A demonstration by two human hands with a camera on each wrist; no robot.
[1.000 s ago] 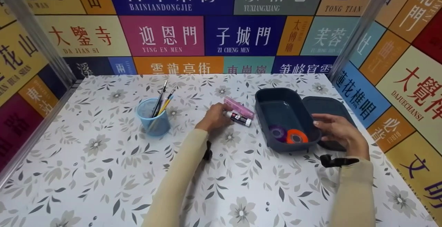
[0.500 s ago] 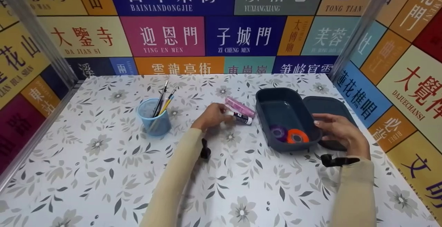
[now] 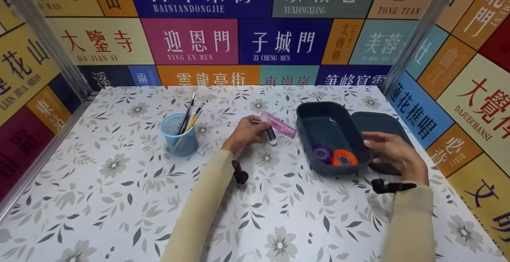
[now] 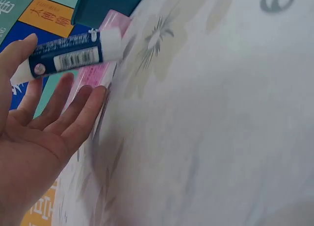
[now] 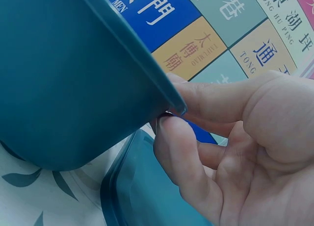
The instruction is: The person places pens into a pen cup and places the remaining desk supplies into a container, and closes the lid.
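My left hand [image 3: 246, 133] pinches a glue stick [image 4: 73, 54] by one end, its dark blue label and barcode showing in the left wrist view. The glue stick tilts down toward the table, white end lowest. Just behind it lies a pink, stick-shaped thing [image 3: 281, 125]. At the right, the thumb and a finger of my right hand [image 5: 235, 133] pinch the rim of a dark teal plastic box [image 5: 73, 84]. Inside that box, at the near end, are a purple tape roll [image 3: 322, 153] and an orange tape roll [image 3: 344, 158].
A matching lid [image 3: 378, 124] lies on the table right of the box, partly behind my right hand. To the left stands a blue mesh pen cup [image 3: 178, 136] with several brushes or pencils. Printed panels [image 3: 187, 40] wall in the flower-patterned table [image 3: 131, 198].
My left hand has lifted the glue stick from beside the pink thing, turning it so its white end points more downward. The right hand and box have stayed put.
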